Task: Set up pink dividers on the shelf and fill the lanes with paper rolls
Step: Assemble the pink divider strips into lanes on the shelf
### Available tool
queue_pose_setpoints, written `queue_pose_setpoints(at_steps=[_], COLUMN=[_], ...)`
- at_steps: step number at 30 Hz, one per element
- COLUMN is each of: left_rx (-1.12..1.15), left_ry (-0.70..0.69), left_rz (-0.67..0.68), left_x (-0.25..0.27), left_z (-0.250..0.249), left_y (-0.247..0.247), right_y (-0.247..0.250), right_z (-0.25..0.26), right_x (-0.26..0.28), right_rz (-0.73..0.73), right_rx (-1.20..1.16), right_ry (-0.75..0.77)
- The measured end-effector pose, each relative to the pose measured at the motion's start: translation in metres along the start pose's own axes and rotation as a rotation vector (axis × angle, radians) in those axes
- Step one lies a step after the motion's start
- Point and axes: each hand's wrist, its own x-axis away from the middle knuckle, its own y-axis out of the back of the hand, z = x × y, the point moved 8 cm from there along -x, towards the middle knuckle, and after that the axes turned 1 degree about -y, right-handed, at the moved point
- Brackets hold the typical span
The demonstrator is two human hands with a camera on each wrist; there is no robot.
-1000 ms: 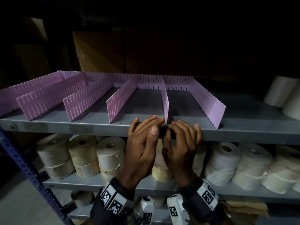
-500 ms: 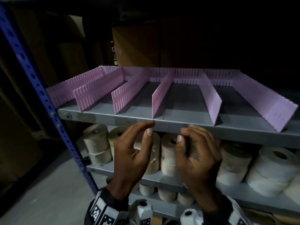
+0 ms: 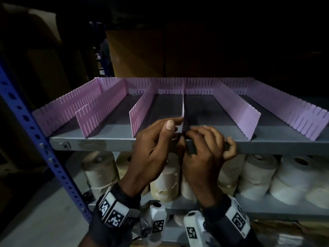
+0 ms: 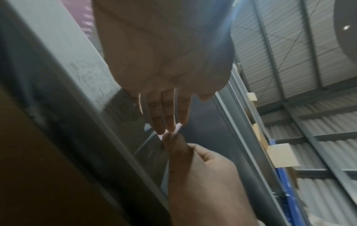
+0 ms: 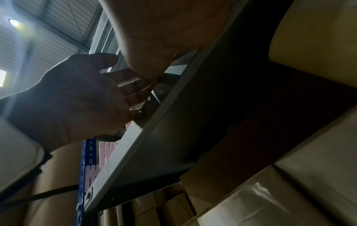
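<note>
Six pink dividers (image 3: 99, 113) stand upright on the grey shelf (image 3: 106, 141), running front to back. Both hands are at the front end of the fourth divider (image 3: 183, 104) from the left. Left hand (image 3: 151, 148): fingers straight, flat against its left face. Right hand (image 3: 204, 154): fingers curled, pinching its lower front corner. Paper rolls (image 3: 258, 175) sit one shelf below.

Left hand (image 4: 164, 53) touches, right hand (image 4: 204, 175) pinches pink divider (image 4: 179, 126).
</note>
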Motion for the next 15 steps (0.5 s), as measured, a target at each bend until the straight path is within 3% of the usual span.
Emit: queue_pose_setpoints(at_steps=[15], left_rx=[-0.061], left_ry=[-0.027], left_rz=[0.099], left_x=[0.002], left_z=[0.002], left_y=[-0.016], right_y=[0.016], right_z=[-0.008], right_x=[-0.001], right_rz=[-0.053], right_rx=[-0.056], right_ry=[-0.034])
